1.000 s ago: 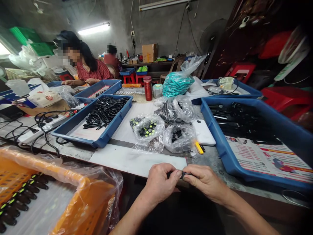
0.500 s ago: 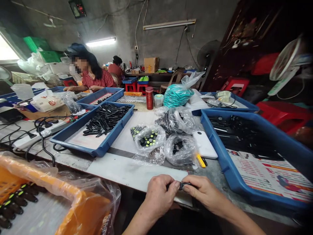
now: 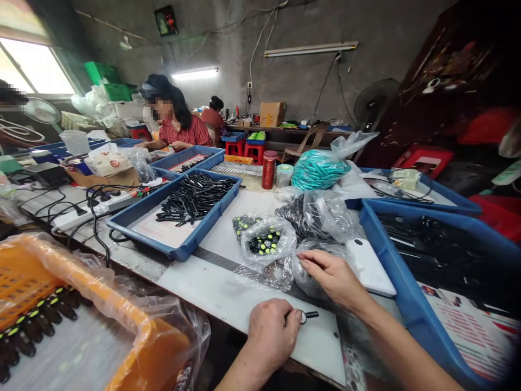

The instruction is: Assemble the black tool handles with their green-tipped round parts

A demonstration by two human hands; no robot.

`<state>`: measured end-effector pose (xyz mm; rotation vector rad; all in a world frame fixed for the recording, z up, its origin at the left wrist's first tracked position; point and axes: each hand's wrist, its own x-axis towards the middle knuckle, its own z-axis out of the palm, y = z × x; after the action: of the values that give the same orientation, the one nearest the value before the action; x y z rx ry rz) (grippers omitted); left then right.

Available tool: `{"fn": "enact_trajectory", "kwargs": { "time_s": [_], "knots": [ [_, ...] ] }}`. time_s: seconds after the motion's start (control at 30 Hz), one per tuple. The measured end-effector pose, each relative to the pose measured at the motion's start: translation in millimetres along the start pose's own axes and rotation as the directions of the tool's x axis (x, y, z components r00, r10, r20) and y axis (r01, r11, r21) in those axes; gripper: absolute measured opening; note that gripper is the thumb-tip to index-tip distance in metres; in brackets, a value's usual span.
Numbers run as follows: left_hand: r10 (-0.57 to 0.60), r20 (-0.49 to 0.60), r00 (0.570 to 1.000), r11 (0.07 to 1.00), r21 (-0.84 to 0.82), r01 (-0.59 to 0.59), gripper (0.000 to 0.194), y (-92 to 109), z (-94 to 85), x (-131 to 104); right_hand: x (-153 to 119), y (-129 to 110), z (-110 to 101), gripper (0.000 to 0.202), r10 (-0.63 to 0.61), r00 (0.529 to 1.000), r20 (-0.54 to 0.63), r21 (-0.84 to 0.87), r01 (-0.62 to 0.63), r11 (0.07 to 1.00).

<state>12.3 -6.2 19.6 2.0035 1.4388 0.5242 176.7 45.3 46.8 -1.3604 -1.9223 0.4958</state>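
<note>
My left hand [image 3: 273, 328] is clamped on a black part [image 3: 311, 314], thumb and curled fingers closed at its rounded end. The part's long axis runs roughly sideways, its free end pointing right, over the white board [image 3: 211, 293] at the near edge of the surface; I can't tell whether it touches the board. My right hand [image 3: 336, 277] is farther forward and to the right, apart from the part, fingertips over the clear bag [image 3: 306, 281]. Thumb and forefinger look close together, but I can't tell whether they pinch anything. From the left fingertips, that bag lies forward, just beyond the part; the right hand is nearer it. The dotted parts [image 3: 266, 244] sit in another bag beside it, on the left. Outward from there I have a blue tray [image 3: 380, 239] right, and the orange basket [image 3: 134, 309] near left.
</note>
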Motion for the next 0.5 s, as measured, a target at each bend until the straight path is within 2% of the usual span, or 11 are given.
{"fn": "enact_trajectory", "kwargs": {
  "time_s": [0.07,0.17,0.3,0.5],
  "knots": [
    [-0.005,0.000,1.000,1.000,0.020,0.005,0.030,-0.5,1.1,-0.2,22.1,-4.6,9.7,0.022,-0.068,0.997,0.047,-0.139,0.074,0.987],
    [-0.004,-0.001,1.000,1.000,0.018,0.004,0.029,-2.1,2.4,-0.1,51.9,-8.7,27.0,0.020,-0.117,0.970,0.213,-0.366,0.190,0.911],
    [-0.009,0.005,1.000,1.000,0.012,0.009,0.029,-3.3,2.4,1.2,77.0,-4.9,51.2,0.016,-0.109,0.937,0.332,-0.453,0.259,0.853],
    [-0.024,0.021,0.999,1.000,-0.005,0.024,0.030,-4.1,1.9,3.9,83.1,6.2,73.5,0.014,-0.091,0.921,0.380,-0.534,0.298,0.791]
  ]
}}
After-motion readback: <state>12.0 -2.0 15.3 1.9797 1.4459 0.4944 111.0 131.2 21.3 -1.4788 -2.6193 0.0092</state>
